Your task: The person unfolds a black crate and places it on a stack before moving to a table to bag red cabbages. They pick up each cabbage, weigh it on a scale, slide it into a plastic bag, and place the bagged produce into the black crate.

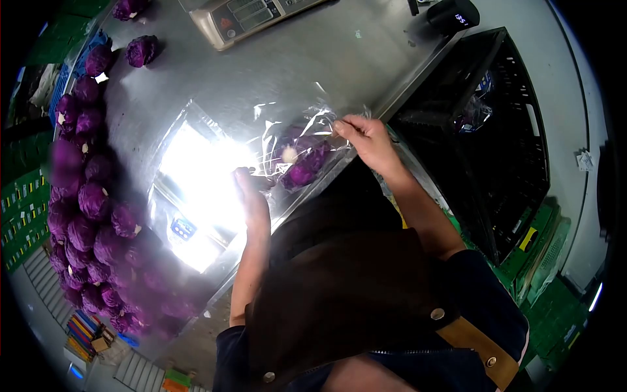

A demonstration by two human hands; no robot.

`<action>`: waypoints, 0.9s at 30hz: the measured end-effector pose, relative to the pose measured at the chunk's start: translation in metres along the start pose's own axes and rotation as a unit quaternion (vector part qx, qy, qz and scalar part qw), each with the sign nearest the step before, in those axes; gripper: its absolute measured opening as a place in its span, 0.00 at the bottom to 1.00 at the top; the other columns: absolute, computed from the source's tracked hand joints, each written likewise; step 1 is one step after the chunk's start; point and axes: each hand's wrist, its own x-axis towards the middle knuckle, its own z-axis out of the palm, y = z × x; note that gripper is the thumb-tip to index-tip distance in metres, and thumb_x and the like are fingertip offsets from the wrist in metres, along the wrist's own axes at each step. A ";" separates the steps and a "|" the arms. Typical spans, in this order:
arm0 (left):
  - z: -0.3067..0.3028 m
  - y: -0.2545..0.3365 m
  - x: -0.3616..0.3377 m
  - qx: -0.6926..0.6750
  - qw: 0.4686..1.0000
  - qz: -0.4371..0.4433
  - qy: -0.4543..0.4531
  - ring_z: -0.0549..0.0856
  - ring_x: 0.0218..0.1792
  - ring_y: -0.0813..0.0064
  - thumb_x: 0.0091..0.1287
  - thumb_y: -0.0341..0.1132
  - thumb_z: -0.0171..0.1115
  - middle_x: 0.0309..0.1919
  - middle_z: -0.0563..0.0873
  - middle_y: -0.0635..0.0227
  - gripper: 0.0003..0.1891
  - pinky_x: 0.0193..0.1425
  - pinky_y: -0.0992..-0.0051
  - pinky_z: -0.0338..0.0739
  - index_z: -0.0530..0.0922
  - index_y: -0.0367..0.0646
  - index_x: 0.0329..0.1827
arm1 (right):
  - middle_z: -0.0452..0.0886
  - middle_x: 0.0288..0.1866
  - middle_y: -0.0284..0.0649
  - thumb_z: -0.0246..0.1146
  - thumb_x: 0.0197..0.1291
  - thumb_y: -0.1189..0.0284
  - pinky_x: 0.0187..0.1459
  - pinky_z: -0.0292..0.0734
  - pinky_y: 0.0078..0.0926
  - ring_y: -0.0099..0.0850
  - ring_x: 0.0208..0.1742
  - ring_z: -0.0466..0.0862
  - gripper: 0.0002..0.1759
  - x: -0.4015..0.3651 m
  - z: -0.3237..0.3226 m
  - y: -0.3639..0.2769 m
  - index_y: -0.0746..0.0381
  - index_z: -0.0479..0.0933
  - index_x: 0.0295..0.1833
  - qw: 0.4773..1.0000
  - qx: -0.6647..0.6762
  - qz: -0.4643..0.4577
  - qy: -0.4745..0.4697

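1. Pinching clear, crinkled plastic film (320,124), the right hand (371,142) was closed; tugging could have torn it.
2. The left hand (253,199) was half-curled, its hold unclear.
3. A round purple cabbage (303,172) sat inside, near the grey metal worktop (196,78)'s front edge; knocks might have rolled it off.

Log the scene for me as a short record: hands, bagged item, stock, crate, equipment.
right hand: pinching a crinkled clear plastic bag
left hand: at the bag's other side; contact unclear
bagged item: round purple cabbage, near edge of the grey metal table; resting or lifted, cannot tell
stock: heap of purple cabbages along the table's left
crate: black plastic crate, right of the table
equipment: beige-and-grey weighing scale, far side
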 end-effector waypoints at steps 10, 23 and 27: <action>-0.013 -0.038 -0.014 0.059 0.996 0.050 0.044 0.76 0.29 0.76 0.74 0.49 0.42 0.22 0.76 0.66 0.21 0.38 0.76 0.69 0.73 0.37 0.40 | 0.73 0.13 0.34 0.56 0.66 0.66 0.21 0.68 0.20 0.19 0.16 0.74 0.17 -0.003 0.033 0.026 0.66 0.75 0.27 0.995 -0.024 0.025 0.096; -0.025 -0.017 -0.013 0.003 0.999 -0.014 0.040 0.81 0.30 0.73 0.71 0.50 0.50 0.26 0.82 0.60 0.22 0.41 0.75 0.72 0.75 0.33 0.41 | 0.77 0.19 0.33 0.54 0.69 0.62 0.27 0.71 0.17 0.18 0.22 0.76 0.19 -0.005 0.024 0.026 0.67 0.78 0.33 0.996 0.062 0.032 0.059; -0.012 0.008 0.006 -0.130 0.991 0.018 0.030 0.82 0.25 0.73 0.73 0.45 0.48 0.23 0.83 0.59 0.19 0.32 0.77 0.74 0.74 0.33 0.40 | 0.83 0.32 0.37 0.51 0.71 0.64 0.36 0.76 0.17 0.22 0.31 0.81 0.18 0.008 0.022 -0.002 0.68 0.79 0.43 0.993 0.017 -0.043 0.108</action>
